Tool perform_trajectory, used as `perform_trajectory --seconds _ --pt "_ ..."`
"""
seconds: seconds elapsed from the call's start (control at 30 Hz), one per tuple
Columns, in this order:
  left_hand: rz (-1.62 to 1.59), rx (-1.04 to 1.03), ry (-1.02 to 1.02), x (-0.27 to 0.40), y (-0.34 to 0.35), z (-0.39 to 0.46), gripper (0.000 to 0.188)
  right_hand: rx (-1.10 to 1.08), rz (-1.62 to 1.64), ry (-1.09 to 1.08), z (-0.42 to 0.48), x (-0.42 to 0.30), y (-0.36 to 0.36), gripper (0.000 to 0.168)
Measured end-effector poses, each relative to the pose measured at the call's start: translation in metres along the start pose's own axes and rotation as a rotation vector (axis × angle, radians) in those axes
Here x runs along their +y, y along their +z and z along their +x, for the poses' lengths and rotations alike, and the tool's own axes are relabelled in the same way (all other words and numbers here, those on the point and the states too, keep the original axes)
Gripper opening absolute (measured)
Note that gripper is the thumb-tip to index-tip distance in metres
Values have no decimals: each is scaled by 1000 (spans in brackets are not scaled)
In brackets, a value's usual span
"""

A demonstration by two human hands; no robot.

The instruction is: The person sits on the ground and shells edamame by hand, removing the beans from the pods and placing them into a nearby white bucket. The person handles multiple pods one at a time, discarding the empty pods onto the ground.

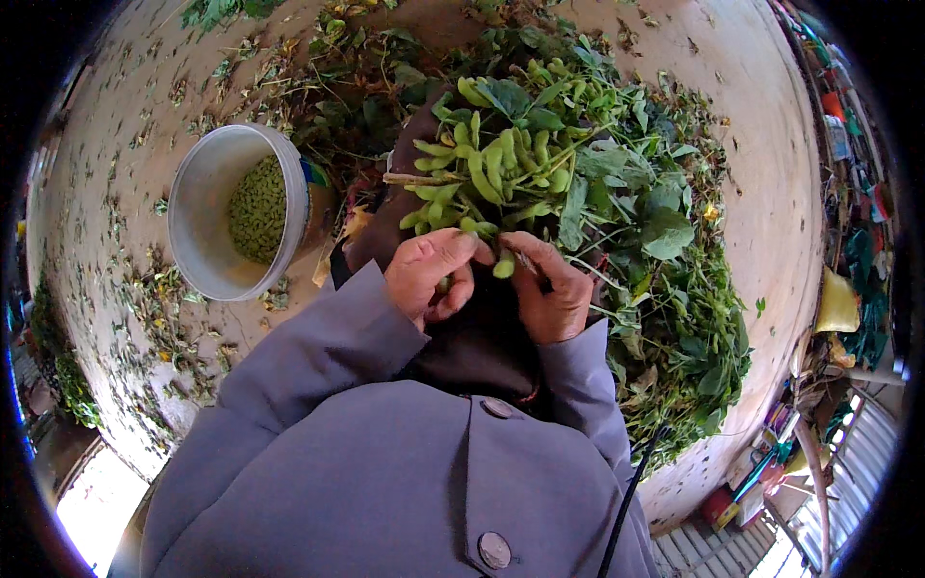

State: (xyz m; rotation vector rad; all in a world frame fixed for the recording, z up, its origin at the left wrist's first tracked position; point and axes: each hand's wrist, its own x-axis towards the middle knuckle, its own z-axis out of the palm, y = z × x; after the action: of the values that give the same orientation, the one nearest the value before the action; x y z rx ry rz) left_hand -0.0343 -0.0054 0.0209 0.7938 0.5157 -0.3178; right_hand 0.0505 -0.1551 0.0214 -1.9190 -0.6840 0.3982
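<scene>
Across the lap lies a cut plant stem (pixel 426 178) bearing many plump green bean pods (pixel 484 170) and leaves. My left hand (pixel 437 274) is at the near edge of the pods, its fingers curled around a small green thing, probably a pod, mostly hidden. Close beside it, my right hand (pixel 551 285) has thumb and forefinger at a single green pod (pixel 504 265) that hangs between the two hands. Whether that pod is still joined to the stem cannot be seen. A pale plastic bucket (pixel 181 217), partly filled with green pods or beans (pixel 259 209), is at the left.
A big heap of leafy green plants (pixel 668 231) spreads beside the lap on the right. Dry leaves (pixel 162 311) are scattered over the pale floor (pixel 123 180). Farther right are a yellow sack (pixel 838 302), mixed clutter and a wooden pole (pixel 813 455).
</scene>
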Motion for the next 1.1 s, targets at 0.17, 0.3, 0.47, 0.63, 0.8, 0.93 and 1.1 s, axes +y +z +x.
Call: perform_trajectory --seconds 0.17,0.3,0.47,0.63,0.8,0.93,1.1 --pt "103 82 -36 -7 3 6 26 -74 -89 -50 -5 4 1 29" --pt "-3 37 -61 -11 -2 9 20 0 130 37 -7 3 4 25" --pt "-20 26 -110 -8 -11 7 21 -120 209 193 -15 -8 -5 22" --pt "84 9 -103 -6 -9 6 20 -238 438 418 -21 -16 -2 32" --pt "130 22 -59 -13 -7 7 19 -265 520 483 -22 -15 -3 34" --pt "175 18 -87 -9 -7 6 19 -286 574 498 -19 -16 -5 33" --pt "325 81 46 -10 3 8 15 -246 514 506 -22 -10 -3 31"
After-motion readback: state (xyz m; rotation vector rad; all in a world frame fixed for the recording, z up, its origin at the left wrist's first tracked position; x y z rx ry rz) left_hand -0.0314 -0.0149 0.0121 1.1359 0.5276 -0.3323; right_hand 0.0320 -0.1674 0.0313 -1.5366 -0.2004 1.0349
